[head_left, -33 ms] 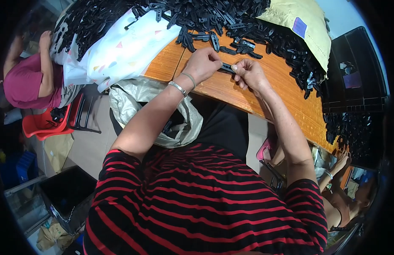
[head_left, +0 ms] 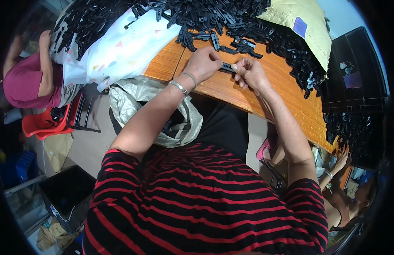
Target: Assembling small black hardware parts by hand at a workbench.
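Note:
A small, long black plastic part is held above the wooden table, stretched between my two hands. My left hand pinches its left end, with the fingertips partly hidden behind the hand. At the other end, the thumb and forefinger of my right hand close on the part, the remaining fingers curled below. Just beyond my hands, several loose black plastic parts of like shape lie on the wood, in front of a big heap of them.
A patterned white plastic sheet lies left of my hands. Below the table's edge hangs an open woven sack. A tan sack stands at the far right. Other people sit left, by a red chair, and at lower right.

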`<state>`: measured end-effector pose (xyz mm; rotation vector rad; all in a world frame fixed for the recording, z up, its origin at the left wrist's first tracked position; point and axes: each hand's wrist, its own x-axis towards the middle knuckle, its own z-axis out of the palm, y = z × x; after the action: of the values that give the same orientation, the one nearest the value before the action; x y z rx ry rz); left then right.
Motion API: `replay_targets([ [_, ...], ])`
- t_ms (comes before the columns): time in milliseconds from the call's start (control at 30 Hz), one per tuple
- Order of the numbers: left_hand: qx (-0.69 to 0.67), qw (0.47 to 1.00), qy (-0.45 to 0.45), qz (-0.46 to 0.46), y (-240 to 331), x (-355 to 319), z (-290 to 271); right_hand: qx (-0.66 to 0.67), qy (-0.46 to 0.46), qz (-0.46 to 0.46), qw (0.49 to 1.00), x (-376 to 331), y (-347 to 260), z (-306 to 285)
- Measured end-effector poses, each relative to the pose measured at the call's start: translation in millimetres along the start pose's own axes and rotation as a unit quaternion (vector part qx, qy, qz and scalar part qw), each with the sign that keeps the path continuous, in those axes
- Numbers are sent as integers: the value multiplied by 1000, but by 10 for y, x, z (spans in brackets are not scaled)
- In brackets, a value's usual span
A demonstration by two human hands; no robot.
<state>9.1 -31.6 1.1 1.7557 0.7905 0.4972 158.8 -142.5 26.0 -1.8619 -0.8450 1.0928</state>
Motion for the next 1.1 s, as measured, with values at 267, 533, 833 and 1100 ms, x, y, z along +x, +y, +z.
replay_targets([
  [267,126,991,44,-16,135,-7,99,-16,-15,0,1000,21,-25,-77],
  [533,232,971,53,-1,153,-46,51,-124,1,-10,992,29,-62,-6],
  [833,151,986,33,68,-170,-1133,-870,-172,32,-117,978,-18,-91,-4],
  [1100,310,919,152,191,-104,-798,-848,-481,152,-265,822,329,-173,118],
])
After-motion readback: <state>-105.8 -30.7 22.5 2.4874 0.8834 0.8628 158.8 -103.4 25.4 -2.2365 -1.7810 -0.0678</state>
